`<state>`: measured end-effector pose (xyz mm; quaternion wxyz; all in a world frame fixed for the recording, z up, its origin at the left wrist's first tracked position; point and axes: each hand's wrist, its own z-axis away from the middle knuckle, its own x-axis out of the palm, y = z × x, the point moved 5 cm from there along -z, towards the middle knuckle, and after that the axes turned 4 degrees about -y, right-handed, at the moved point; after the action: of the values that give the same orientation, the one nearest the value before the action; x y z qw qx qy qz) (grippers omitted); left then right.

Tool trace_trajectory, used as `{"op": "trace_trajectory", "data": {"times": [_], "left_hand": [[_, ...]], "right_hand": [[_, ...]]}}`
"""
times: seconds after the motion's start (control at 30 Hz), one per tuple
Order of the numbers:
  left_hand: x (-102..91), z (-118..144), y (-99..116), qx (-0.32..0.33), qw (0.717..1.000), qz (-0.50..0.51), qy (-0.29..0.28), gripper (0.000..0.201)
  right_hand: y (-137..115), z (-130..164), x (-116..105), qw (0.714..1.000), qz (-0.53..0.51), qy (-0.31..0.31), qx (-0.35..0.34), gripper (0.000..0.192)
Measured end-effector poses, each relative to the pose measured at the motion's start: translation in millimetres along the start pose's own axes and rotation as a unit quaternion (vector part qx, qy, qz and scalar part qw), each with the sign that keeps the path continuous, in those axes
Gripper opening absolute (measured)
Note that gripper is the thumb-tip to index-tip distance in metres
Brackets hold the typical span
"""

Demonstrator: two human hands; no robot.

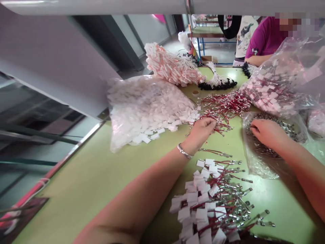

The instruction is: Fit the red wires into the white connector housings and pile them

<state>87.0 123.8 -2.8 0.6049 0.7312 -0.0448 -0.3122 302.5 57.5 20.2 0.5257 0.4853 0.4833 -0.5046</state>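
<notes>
My left hand [203,130], a silver band at its wrist, pinches at the near edge of a pile of short red wire leads [228,101] with metal ends. Some leads poke out by its fingertips. Over an opened clear plastic bag [264,171] is my right hand [266,131], its fingers closed; whatever is between them is hidden. Small shiny glass-and-metal pieces [291,128] that look like tube fuses fill that bag. In front of me lies a heap of red leads with white tags [200,215] and fuse-like ends [243,193]. A single red lead [215,151] rests between the two heaps.
A large clear bag spills white tags [152,105] at the left. Behind it are a stack of pale pink pieces [172,66] and white wires with black ends [215,81]. A full plastic bag [274,88] stands at the right. Across the table [101,189] sits a person [264,37].
</notes>
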Motion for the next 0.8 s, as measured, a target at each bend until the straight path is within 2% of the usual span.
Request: {"op": "trace_trajectory", "data": {"times": [0.1, 0.2, 0.3, 0.47, 0.57, 0.63, 0.73, 0.8], "left_hand": [[6.6, 5.4, 4.2, -0.051, 0.996, 0.062, -0.026, 0.022], [11.9, 8.4, 10.6, -0.034, 0.997, 0.050, -0.039, 0.019], [16.1, 9.3, 12.0, -0.017, 0.997, 0.043, -0.059, 0.021], [19.2, 10.2, 13.4, 0.013, 0.996, 0.034, -0.085, 0.023], [17.2, 12.1, 14.8, 0.047, 0.996, -0.021, -0.069, 0.026], [16.6, 14.6, 18.0, 0.110, 0.987, -0.098, -0.058, 0.025], [20.7, 19.9, 21.4, 0.217, 0.950, -0.214, -0.071, 0.024], [22.7, 21.6, 20.8, 0.251, 0.931, -0.249, -0.090, 0.026]], "right_hand": [[-15.0, 5.3, -7.5, 0.985, -0.165, 0.045, -0.021, 0.019], [-37.9, 8.8, -6.0, 0.945, -0.315, 0.068, -0.047, 0.017], [-54.1, 7.3, 0.5, 0.927, -0.361, 0.080, -0.054, 0.016], [-60.8, 3.8, 3.9, 0.922, -0.366, 0.097, -0.080, 0.015], [-59.2, 3.0, 1.9, 0.925, -0.366, 0.064, -0.077, 0.015], [-59.1, 3.0, 1.6, 0.925, -0.374, 0.008, -0.070, 0.016], [-59.6, 4.1, 3.4, 0.906, -0.414, -0.079, -0.046, 0.022], [-59.7, 4.7, 6.2, 0.895, -0.434, -0.103, -0.026, 0.025]]}}
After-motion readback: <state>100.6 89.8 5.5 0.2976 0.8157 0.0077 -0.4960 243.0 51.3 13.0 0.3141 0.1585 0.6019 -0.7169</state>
